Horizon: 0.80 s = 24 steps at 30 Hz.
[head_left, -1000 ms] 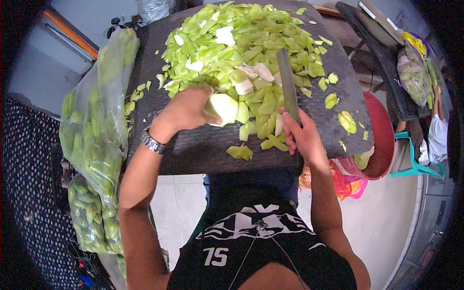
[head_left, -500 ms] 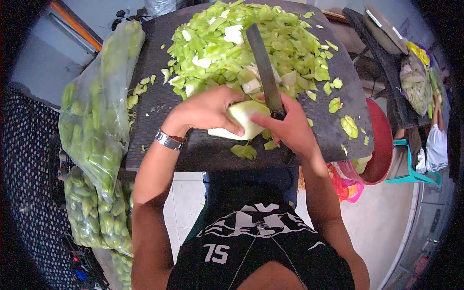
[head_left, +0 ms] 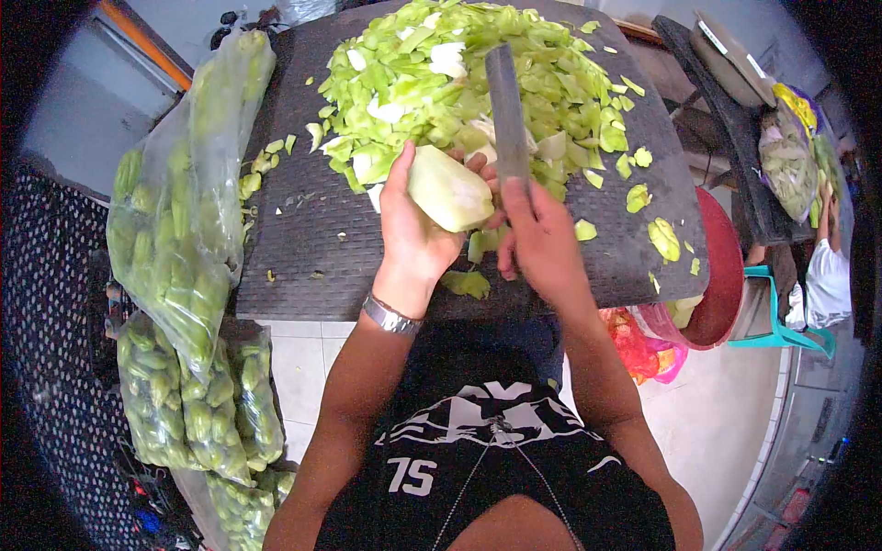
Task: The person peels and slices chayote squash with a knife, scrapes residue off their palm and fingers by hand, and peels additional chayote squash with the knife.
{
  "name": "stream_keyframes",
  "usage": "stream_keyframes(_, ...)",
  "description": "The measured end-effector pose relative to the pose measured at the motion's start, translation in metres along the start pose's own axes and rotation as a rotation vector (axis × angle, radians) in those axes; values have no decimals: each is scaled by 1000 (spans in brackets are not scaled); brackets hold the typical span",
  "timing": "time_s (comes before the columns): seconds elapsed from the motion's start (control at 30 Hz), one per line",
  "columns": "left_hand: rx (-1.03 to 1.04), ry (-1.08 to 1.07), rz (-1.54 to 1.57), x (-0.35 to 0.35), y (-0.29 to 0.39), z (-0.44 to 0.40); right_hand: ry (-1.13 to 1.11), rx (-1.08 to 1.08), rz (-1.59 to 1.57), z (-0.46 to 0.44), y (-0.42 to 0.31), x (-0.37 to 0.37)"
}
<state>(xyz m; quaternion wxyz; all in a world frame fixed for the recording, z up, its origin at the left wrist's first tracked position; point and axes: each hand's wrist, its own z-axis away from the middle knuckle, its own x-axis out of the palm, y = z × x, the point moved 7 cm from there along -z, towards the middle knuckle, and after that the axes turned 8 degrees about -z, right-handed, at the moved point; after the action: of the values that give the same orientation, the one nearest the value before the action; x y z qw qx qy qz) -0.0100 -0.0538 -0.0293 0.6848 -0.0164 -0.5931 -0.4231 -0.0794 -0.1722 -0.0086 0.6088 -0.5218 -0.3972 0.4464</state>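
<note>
My left hand (head_left: pixel 418 230), with a metal watch on the wrist, holds a pale peeled vegetable (head_left: pixel 448 190) in its palm, fingers wrapped round the far side. Just right of it my right hand (head_left: pixel 542 234) is closed on the handle of a knife (head_left: pixel 508 115), whose wide blade points up and away. Beyond both hands a large heap of green peelings (head_left: pixel 413 83) covers the far part of the dark textured table (head_left: pixel 322 248). A loose green peel (head_left: pixel 466 284) lies near the front edge, below the vegetable.
Clear bags of green vegetables (head_left: pixel 179 230) stand along the left side. At the right are a red tub (head_left: pixel 726 266), a teal stool (head_left: pixel 781 340), and another person's arm and light sleeve (head_left: pixel 829 280). A dark side table (head_left: pixel 726 138) bears a bagged bundle.
My left hand has turned palm up under the vegetable, after drawing it in from the heap. My right hand has moved in beside it, and the blade points upward close by.
</note>
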Motion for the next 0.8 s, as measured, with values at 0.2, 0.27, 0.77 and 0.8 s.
stream_keyframes(0.2,132,18,-135,-6,11,-1,-54,59,162,58,-1,-32)
stream_keyframes(0.27,203,47,-98,-9,12,-7,-66,6,219,77,2,-34)
stream_keyframes(0.77,217,-79,-199,5,19,-2,-72,-26,401,112,10,-40)
stream_keyframes(0.8,221,-69,-204,7,18,-1,-69,-30,397,112,10,-40)
